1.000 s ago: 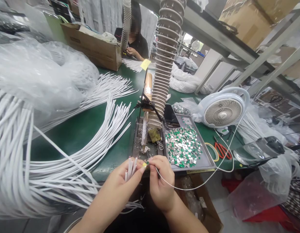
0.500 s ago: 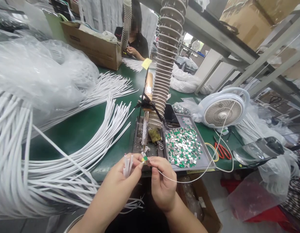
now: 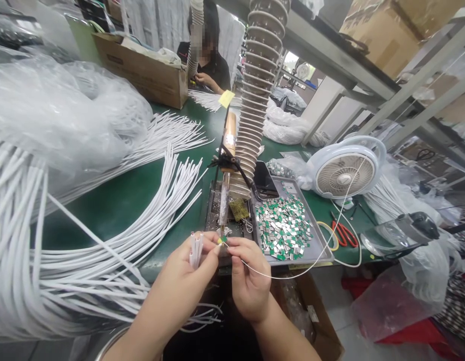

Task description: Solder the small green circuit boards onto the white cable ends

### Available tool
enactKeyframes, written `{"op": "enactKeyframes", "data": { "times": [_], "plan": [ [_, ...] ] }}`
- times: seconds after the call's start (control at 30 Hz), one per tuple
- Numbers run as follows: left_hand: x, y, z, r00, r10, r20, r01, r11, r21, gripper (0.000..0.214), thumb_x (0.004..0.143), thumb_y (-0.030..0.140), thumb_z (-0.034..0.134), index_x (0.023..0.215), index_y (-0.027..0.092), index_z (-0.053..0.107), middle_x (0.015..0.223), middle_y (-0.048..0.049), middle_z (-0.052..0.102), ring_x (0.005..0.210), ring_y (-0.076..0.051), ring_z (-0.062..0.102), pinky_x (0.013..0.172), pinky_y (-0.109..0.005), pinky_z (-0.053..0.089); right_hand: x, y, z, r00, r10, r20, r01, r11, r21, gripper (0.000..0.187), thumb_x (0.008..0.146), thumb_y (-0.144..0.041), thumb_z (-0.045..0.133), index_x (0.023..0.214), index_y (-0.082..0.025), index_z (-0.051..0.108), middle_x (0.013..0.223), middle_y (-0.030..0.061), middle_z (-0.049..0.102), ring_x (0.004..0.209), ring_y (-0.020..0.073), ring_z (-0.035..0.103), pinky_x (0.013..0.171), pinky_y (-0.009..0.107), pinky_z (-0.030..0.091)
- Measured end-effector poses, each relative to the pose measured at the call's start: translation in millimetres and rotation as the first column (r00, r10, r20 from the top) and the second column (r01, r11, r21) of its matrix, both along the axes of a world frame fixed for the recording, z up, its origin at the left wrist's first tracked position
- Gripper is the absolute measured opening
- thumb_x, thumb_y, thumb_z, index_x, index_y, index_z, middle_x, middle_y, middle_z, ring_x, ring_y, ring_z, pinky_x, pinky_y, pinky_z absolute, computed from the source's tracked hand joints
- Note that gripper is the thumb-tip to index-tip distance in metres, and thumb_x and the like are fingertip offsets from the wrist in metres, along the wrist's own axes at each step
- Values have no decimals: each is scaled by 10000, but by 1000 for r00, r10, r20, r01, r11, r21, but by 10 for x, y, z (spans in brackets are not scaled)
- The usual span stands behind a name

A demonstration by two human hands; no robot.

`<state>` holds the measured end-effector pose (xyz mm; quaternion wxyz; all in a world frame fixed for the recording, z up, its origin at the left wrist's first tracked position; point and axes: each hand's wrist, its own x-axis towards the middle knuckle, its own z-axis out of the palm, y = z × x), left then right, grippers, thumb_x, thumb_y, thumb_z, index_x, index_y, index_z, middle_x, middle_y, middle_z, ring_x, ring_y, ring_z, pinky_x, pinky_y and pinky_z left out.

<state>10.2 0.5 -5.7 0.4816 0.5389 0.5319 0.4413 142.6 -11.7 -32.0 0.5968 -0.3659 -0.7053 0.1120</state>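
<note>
My left hand (image 3: 187, 273) is closed around several short white cable ends (image 3: 195, 249) with bared tips. Its thumb and fingertips pinch a small green circuit board (image 3: 223, 240); a yellow bit shows at the fingertips. My right hand (image 3: 251, 278) pinches a thin solder wire (image 3: 277, 277), its end at the board. Directly above, a soldering iron (image 3: 224, 198) with a wooden handle is clamped pointing down. Its tip is close to the board; whether they touch I cannot tell.
A grey tray (image 3: 318, 240) of small metal-and-green connectors lies right, beside a phone (image 3: 265, 178), a fan (image 3: 345, 175) and red-handled scissors (image 3: 344, 234). White cable bundles (image 3: 115, 245) cover the left. A ribbed hose (image 3: 260, 75) hangs behind the iron. A co-worker (image 3: 209, 60) sits opposite.
Both hands have moved slightly up and left, bringing the small board closer under the iron's tip. The board is tilted differently, with its metal part less visible.
</note>
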Motion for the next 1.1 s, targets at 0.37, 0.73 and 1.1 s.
{"op": "enactKeyframes", "data": {
  "times": [0.37, 0.73, 1.1],
  "plan": [
    [-16, 13, 25, 999, 33, 30, -34, 999, 28, 184, 756, 377, 575, 644, 234, 551, 950, -35, 647, 932, -231, 615, 823, -314, 470, -37, 64, 4, 1000, -16, -10, 16, 999, 35, 277, 847, -22, 472, 1025, -178, 616, 990, 88, 662, 961, 154, 642, 849, 290, 544],
    [-30, 9, 57, 999, 34, 9, -35, 999, 23, 188, 761, 394, 570, 659, 238, 548, 986, -34, 648, 975, -244, 604, 855, -335, 452, -49, 62, 62, 1000, -27, 5, 26, 998, 50, 261, 865, -53, 472, 1033, -194, 614, 989, 86, 671, 940, 165, 652, 816, 316, 563],
    [-35, -6, -13, 999, 31, -12, -31, 999, 26, 191, 772, 387, 566, 661, 233, 547, 998, -62, 669, 997, -268, 610, 848, -356, 462, -40, 31, 33, 999, -38, 10, 38, 999, 22, 219, 888, -110, 470, 1012, -213, 619, 950, 84, 682, 901, 190, 667, 764, 350, 578]
  ]
}}
